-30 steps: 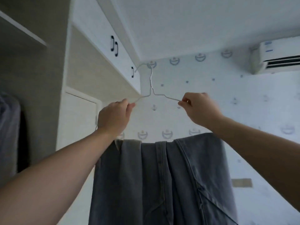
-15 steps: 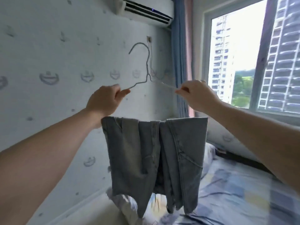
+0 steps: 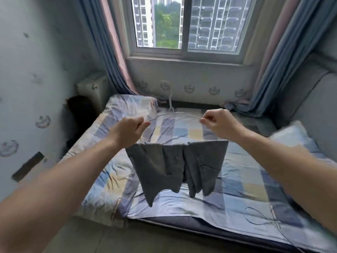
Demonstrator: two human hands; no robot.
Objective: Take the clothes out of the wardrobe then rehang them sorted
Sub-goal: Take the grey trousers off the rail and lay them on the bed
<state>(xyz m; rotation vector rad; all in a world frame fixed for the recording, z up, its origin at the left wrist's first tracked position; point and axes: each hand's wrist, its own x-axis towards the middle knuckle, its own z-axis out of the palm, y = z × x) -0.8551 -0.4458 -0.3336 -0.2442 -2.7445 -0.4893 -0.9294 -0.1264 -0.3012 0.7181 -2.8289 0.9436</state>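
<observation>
Left hand (image 3: 127, 131) is gripping one end of a thin wire hanger (image 3: 171, 107), with its fingers curled round the wire. Right hand (image 3: 219, 125) is pinching the other end between thumb and fingertips. Holding both ends is making the hanger sit level, so the grey jeans (image 3: 175, 161) are not sliding off to one side.

The jeans are folded over the bottom wire, just under the two hands and between them, and the legs are dangling down. The hook is sticking up past the hands, on the far side of them. It is catching on nothing.

Both arms are reaching out straight, which is holding the jeans away from the body and out over the bed (image 3: 237, 179) below the hands. I cannot tell if the leg ends are touching the checked sheet. I think the bed is being used as a big soft place to lay clothes down, because sorting needs room. That would make this the taking-out part; the hanging back is not yet done. The wardrobe is not showing.

A pillow (image 3: 131, 105) is lying just past the left hand. A window (image 3: 182, 24) is far beyond both hands. Under the right arm a thin dark loop (image 3: 255, 216) is lying on the sheet. It may be another hanger, but I cannot tell.

To set the jeans down neatly, both hands would need to go down together, or the jeans could slip off.
</observation>
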